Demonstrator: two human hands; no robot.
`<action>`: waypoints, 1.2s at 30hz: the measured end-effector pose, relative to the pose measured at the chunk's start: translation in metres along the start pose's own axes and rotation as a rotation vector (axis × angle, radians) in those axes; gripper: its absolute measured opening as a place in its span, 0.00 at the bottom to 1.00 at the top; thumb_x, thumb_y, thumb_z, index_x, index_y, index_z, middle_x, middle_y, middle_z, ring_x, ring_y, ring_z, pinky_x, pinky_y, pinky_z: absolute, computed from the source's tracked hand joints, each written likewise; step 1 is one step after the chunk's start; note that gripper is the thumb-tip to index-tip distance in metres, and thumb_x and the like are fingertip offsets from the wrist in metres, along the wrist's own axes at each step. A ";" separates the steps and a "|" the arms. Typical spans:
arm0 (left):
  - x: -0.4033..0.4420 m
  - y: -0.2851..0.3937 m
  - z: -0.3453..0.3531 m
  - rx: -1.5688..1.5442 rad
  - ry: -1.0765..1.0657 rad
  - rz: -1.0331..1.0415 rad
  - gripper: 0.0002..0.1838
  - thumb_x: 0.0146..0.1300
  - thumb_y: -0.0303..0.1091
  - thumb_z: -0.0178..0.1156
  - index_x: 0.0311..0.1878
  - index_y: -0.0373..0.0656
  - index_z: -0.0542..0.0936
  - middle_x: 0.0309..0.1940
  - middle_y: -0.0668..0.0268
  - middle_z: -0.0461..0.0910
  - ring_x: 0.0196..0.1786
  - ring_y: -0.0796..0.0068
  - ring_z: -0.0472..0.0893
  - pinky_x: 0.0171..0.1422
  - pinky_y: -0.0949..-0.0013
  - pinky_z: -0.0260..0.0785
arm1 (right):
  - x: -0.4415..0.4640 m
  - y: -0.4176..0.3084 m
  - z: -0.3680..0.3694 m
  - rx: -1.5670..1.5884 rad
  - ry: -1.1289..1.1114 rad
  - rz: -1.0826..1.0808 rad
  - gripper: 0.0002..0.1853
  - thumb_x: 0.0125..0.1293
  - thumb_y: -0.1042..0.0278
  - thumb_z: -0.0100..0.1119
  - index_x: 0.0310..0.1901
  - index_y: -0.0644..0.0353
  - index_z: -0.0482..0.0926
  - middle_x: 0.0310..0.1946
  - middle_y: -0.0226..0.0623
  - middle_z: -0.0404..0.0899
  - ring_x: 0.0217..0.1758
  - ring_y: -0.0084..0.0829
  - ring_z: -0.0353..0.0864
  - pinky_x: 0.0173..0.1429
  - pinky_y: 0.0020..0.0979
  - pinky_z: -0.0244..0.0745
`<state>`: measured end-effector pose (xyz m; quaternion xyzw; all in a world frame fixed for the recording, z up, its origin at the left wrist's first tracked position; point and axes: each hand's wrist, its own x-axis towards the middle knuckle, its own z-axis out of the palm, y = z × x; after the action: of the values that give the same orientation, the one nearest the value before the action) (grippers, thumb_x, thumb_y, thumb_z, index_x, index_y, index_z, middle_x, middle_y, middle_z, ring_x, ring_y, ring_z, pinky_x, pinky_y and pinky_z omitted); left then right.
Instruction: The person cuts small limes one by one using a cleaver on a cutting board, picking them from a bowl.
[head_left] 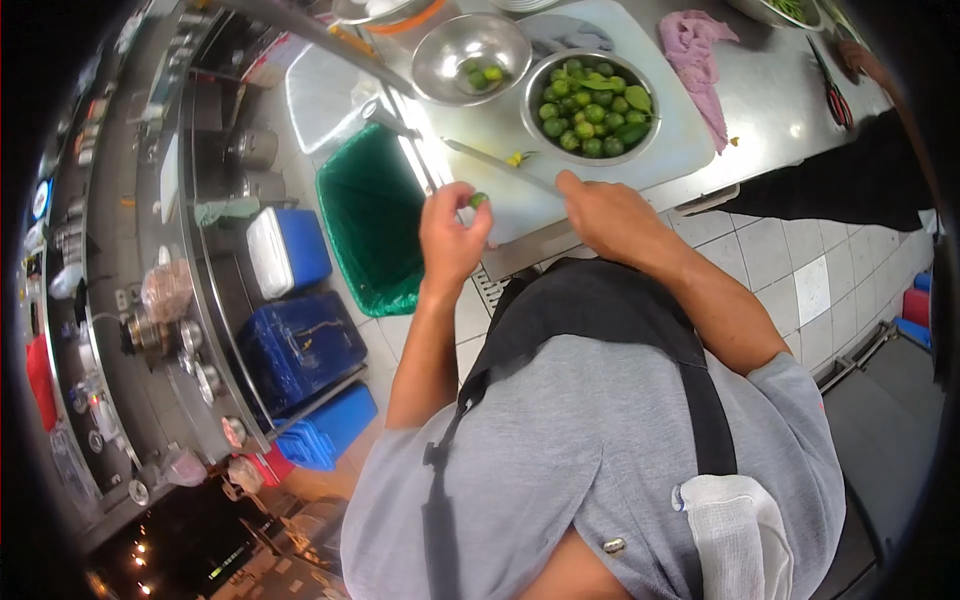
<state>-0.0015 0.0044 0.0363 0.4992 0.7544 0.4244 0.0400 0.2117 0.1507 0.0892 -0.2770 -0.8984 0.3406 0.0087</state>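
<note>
Between the fingertips of my left hand (453,232) is a small green lime (478,200), held near the front left corner of the white cutting board (640,180). My right hand (610,222) grips the handle of a knife (505,168), whose blade points up and left over the board. Behind my right hand stands a steel bowl (530,110) full of limes (590,110) and a few green leaves. Left of it, a second steel bowl (440,60) holds a few limes. A small yellow-green scrap (518,158) lies on the board beside the blade.
A green-lined bin (370,220) stands left of my left hand. A pink cloth (692,60) lies along the board's right side. Scissors (836,100) rest on the steel counter (780,90). A co-worker's arm (880,75) and dark clothing (830,180) are at the right.
</note>
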 end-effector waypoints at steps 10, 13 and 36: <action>-0.019 -0.015 0.013 0.063 0.029 0.077 0.11 0.59 0.27 0.71 0.45 0.40 0.84 0.40 0.59 0.85 0.46 0.57 0.82 0.53 0.57 0.74 | 0.003 0.009 0.002 -0.005 -0.016 0.001 0.11 0.78 0.66 0.54 0.54 0.61 0.68 0.37 0.61 0.85 0.42 0.69 0.83 0.48 0.65 0.72; -0.016 -0.012 0.016 0.064 0.022 0.040 0.11 0.59 0.27 0.71 0.45 0.39 0.84 0.40 0.58 0.85 0.46 0.57 0.83 0.53 0.57 0.75 | -0.008 0.007 0.001 0.010 -0.011 -0.034 0.10 0.78 0.66 0.54 0.53 0.62 0.69 0.35 0.60 0.85 0.41 0.67 0.84 0.47 0.65 0.73; -0.020 -0.011 0.022 0.086 0.104 0.104 0.12 0.58 0.26 0.72 0.44 0.38 0.83 0.38 0.58 0.84 0.42 0.59 0.83 0.50 0.58 0.76 | 0.011 -0.013 0.001 -0.034 -0.078 -0.096 0.10 0.78 0.67 0.52 0.52 0.65 0.69 0.34 0.61 0.85 0.41 0.66 0.85 0.48 0.63 0.75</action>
<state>0.0113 0.0008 0.0077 0.5161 0.7460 0.4187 -0.0427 0.1963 0.1480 0.0945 -0.2199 -0.9160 0.3351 -0.0147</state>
